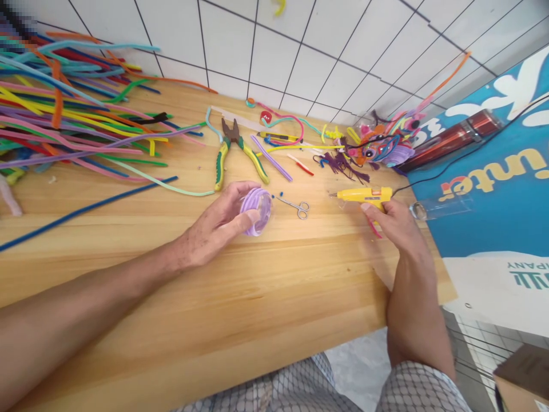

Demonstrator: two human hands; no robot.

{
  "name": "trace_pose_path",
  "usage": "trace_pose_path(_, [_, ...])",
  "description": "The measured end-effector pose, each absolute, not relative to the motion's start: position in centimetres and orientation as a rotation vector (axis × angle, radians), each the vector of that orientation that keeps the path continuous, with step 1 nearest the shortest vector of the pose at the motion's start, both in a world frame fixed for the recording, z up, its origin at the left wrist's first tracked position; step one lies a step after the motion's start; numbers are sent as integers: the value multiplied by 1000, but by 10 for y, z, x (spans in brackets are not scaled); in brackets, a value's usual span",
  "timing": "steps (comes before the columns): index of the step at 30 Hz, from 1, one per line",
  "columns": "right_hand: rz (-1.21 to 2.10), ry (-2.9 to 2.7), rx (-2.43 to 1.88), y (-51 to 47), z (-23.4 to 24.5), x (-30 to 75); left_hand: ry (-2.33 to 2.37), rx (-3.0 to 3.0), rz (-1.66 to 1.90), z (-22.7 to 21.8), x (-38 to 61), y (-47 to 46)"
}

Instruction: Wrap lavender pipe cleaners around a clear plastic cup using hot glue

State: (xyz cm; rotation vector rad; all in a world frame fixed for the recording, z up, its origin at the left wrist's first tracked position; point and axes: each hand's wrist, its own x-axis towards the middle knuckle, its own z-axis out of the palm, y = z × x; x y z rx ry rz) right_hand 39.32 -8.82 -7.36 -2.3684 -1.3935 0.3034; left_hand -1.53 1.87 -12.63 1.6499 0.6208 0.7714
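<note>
Between the thumb and fingers of my left hand [218, 223] is a round, hollow piece wound with purple pipe cleaner [256, 212]; its open side faces right. My right hand [397, 220] grips a yellow hot glue gun [364, 195] by its handle, with the nozzle pointing left, well apart from the purple piece. Small scissors [298, 206] lie between the two hands. Just beyond my left hand rest pliers [235, 150] with green and yellow handles, spread apart. A pinkish-red strip [374, 229] shows beneath the glue gun.
Many colourful pipe cleaners [86, 123] are heaped at the left. A yellow cutter knife [283, 137] and pipe cleaner scraps lie near the tiled wall [291, 51]. Further right are a colourful pipe cleaner figure [377, 147], a dark red cylinder [454, 140] and the glue gun's black cord [446, 163].
</note>
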Motion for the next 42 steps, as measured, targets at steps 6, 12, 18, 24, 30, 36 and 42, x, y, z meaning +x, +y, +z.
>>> trace_pose_path(6, [267, -1363, -2438, -90, -71, 399, 619, 1648, 759, -125, -16, 19])
trace_pose_path(12, [354, -1378, -2418, -90, -73, 397, 624, 1630, 765, -126, -15, 19])
trace_pose_path(18, [192, -1311, -2426, -85, -78, 396, 619, 1628, 768, -126, -15, 19])
trace_pose_path(24, [250, -1369, -2406, -82, -77, 389, 629, 1644, 776, -126, -15, 19])
trace_pose_path(30, [258, -1301, -2467, -85, -78, 392, 628, 1640, 759, -127, -16, 19])
trace_pose_path(36, [219, -1378, -2373, -82, -84, 394, 620, 1627, 756, -126, -15, 19])
trace_pose_path(42, [233, -1302, -2486, -83, -80, 392, 632, 1662, 762, -127, -16, 19])
